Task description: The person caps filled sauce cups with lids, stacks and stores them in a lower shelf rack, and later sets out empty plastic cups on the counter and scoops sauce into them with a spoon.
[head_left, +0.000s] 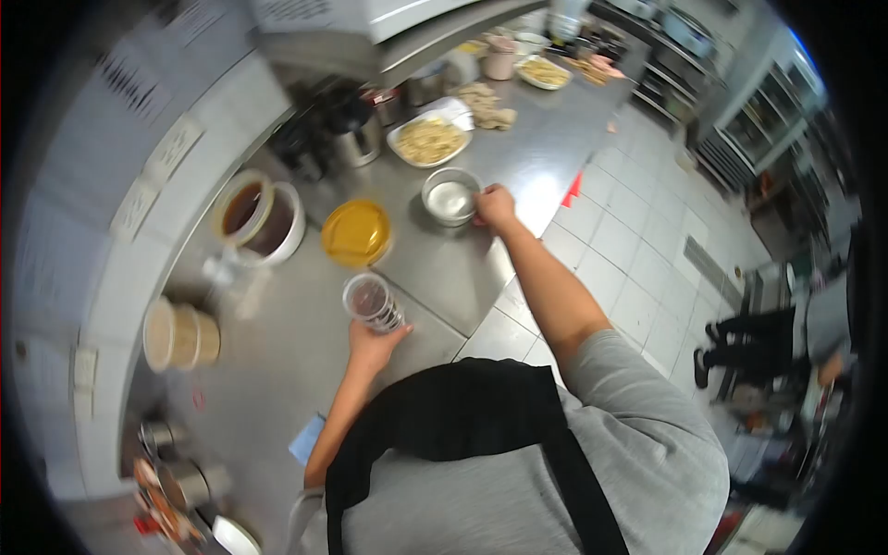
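My left hand (373, 346) is wrapped round a clear plastic cup (370, 301) with something dark reddish inside and dark print on its side. The cup is just over the steel counter; I cannot tell whether it touches. My right hand (495, 205) grips the side of a round metal pot (451, 196), its fingers partly hidden. The pot's inside looks pale and shiny. Between the two hands, a little to the left, stands a tub with a yellow lid (356, 232).
Containers of dark liquid (244, 207) and stacked beige tubs (182, 335) stand by the left wall. A white dish of pale cut food (430, 141) lies beyond the pot, with ginger-like roots (487, 105) beside it. Another person (786, 333) stands at right on the tiled floor.
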{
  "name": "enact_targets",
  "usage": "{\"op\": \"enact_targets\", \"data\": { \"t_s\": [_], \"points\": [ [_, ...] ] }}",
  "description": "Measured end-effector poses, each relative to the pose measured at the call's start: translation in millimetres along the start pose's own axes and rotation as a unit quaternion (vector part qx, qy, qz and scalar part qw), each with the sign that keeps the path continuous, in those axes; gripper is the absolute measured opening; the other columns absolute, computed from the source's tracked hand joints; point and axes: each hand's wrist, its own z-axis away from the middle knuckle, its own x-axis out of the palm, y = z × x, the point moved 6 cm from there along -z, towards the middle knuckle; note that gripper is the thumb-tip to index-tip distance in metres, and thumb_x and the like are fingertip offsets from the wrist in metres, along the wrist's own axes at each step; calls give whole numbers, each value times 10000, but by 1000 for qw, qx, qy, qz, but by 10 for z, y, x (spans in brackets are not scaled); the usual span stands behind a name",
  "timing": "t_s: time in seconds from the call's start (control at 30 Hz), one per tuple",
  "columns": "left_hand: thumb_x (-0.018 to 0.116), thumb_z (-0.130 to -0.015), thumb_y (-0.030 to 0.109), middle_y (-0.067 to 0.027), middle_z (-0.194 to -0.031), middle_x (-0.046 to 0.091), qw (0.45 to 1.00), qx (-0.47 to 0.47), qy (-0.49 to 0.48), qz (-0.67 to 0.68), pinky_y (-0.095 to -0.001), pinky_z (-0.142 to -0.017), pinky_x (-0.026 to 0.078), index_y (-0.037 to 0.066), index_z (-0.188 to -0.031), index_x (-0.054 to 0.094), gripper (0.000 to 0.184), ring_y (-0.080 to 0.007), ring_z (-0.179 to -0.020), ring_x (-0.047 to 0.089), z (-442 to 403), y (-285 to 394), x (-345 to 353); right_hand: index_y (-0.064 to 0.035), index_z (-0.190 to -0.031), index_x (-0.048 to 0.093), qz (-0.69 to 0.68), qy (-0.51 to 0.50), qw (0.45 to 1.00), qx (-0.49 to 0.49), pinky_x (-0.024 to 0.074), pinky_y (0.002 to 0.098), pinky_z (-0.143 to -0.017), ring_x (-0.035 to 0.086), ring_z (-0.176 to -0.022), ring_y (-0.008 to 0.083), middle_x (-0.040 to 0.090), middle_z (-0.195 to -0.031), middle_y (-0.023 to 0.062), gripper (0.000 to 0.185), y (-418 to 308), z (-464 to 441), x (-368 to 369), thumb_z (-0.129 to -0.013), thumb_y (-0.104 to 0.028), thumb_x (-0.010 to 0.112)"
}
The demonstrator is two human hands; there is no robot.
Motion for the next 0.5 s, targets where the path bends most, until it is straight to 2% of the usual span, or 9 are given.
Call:
{"op": "enact_targets", "data": {
  "t_s": [0.1,0.13,0.23,0.27,0.4,0.47,0.5],
  "points": [
    [780,-620,-7,-20,-907,579,998,-10,-54,-34,-273,-746,471,22,-1078,548,515,-116,-818,558,-153,119,200,-5,-809,528,-8,25,1000,-1,526,326,-438,581,-498,187,571,-659,92,151,-51,260,-359,-734,-83,634],
    [777,-611,0,-15,-889,569,997,-15,-67,-23,-264,-741,461,32,-1055,549,501,-113,-813,550,-203,208,316,3,-803,531,-6,31,999,-18,523,322,-441,599,-495,202,580,-644,107,164,26,237,-528,-733,-112,623],
    [779,-607,-1,-13,-889,567,993,9,-110,-49,-270,-744,459,41,-1046,548,498,-112,-817,546,-398,427,696,13,-803,530,122,104,986,-50,513,323,-427,605,-490,215,591,-650,128,198,316,101,-1200,-738,-155,611],
    [780,-606,-1,-12,-888,567,990,11,-128,-60,-271,-745,458,43,-1044,547,497,-112,-816,545,-481,454,858,15,-798,529,103,108,988,-35,510,330,-418,601,-476,218,599,-661,144,218,426,109,-1459,-740,-183,600],
    [786,-604,0,-8,-895,564,976,40,-191,-91,-275,-749,456,51,-1037,544,499,-110,-816,541,-863,560,1613,12,-801,518,-16,89,994,55,519,336,-409,589,-470,215,572,-641,126,186,658,362,-2425,-753,-156,583],
    [789,-603,-1,-7,-897,564,971,64,-213,-82,-275,-752,456,50,-1034,544,498,-110,-816,543,-1066,655,2079,8,-791,515,-84,96,989,75,512,333,-401,583,-440,198,571,-607,133,230,994,353,-2869,-772,-202,608],
    [791,-603,-2,-8,-895,565,970,77,-220,-69,-275,-753,457,49,-1031,545,496,-111,-816,544,-1153,729,2323,1,-782,500,-98,96,988,72,517,333,-401,572,-432,194,550,-583,116,202,1125,356,-3081,-778,-175,599]
  ]
}}
